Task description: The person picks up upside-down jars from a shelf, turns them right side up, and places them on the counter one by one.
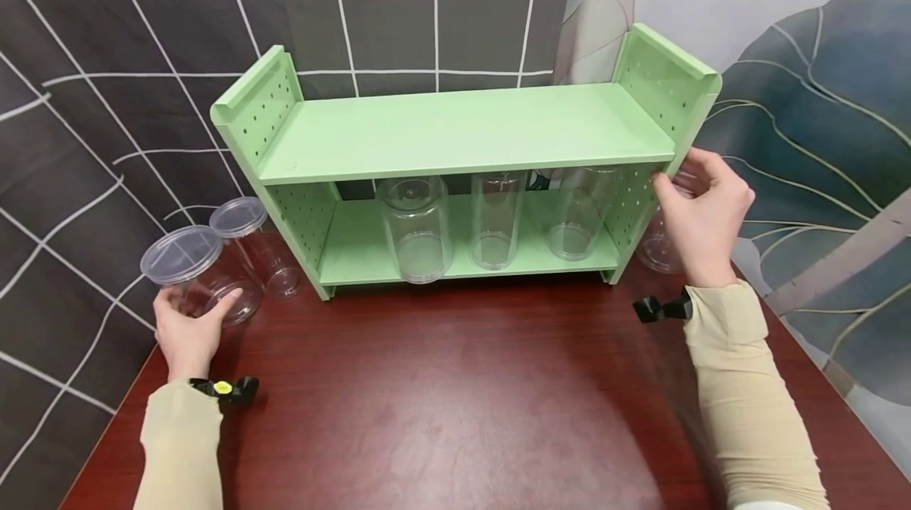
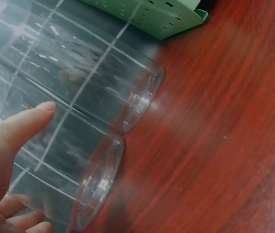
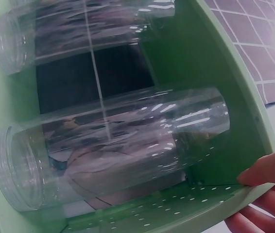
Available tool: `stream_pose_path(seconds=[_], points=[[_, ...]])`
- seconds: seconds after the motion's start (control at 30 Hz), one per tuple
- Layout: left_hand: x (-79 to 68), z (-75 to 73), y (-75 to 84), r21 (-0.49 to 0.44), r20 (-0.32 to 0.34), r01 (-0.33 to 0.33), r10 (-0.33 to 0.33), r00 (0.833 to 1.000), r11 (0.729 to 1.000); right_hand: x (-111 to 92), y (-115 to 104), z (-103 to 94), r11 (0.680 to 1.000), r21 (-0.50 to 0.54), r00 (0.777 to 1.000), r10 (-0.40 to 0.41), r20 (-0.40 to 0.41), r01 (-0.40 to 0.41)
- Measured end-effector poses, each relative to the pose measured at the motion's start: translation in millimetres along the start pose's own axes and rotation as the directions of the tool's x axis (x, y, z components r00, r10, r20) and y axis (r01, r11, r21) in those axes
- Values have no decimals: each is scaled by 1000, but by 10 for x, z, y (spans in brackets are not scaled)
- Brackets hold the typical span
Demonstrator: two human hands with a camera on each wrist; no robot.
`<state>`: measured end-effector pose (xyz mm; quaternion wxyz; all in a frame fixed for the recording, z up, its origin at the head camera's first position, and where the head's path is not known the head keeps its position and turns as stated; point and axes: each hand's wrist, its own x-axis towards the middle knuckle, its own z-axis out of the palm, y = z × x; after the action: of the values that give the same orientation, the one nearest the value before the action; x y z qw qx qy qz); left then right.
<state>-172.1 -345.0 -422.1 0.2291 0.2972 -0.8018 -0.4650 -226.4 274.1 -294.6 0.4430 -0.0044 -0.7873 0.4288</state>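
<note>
Left hand (image 1: 188, 332): fingers curled round lidded jar (image 1: 205, 279) | Jar position: on counter (image 1: 455, 391), left of green shelf (image 1: 463, 134); long axis upright, just beyond left hand, the nearer one | Right hand (image 1: 704, 213): fingers clamped on right side panel (image 1: 658, 103), near edge

The wide clear jar (image 1: 213, 279), capped with a translucent lid (image 1: 181, 251), stands upright on the worktop (image 1: 441, 399) to the left of the light-green two-tier shelf unit (image 1: 455, 138), which stands upright, its flat upper board (image 1: 455, 122) set between perforated side panels (image 1: 270, 115) that rise above it.
</note>
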Motion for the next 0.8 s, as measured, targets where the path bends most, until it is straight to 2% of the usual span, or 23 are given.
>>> stream_pose_path(seconds=[0.13, 0.23, 0.3, 0.43, 0.53, 0.67, 0.8], points=[[-7, 3, 10, -74, -30, -27, 25, 999, 997, -3, -1, 3, 1000, -3, 1000, -9, 1, 9], [-56, -27, 99, -144, -102, -91, 76, 992, 985, -5, -2, 3, 1000, -2, 1000, -11, 0, 11], [-120, -61, 213, -169, -161, -142, 115, 980, 975, -7, -4, 2, 1000, 2, 1000, -10, 0, 10], [-324, -134, 571, -223, -264, -272, 210, 941, 936, -8, -5, -1, 1000, 8, 1000, -14, -4, 14], [-540, -175, 887, -282, -319, -381, 288, 903, 881, -5, -11, -5, 1000, 6, 1000, -19, -5, 19], [-814, -171, 1186, -321, -336, -477, 373, 865, 818, -6, -23, -10, 1000, -7, 1000, -15, -2, 15], [-1000, -101, 1312, -346, -314, -542, 449, 836, 766, -2, -26, -14, 1000, -27, 1000, -9, 1, 9]])
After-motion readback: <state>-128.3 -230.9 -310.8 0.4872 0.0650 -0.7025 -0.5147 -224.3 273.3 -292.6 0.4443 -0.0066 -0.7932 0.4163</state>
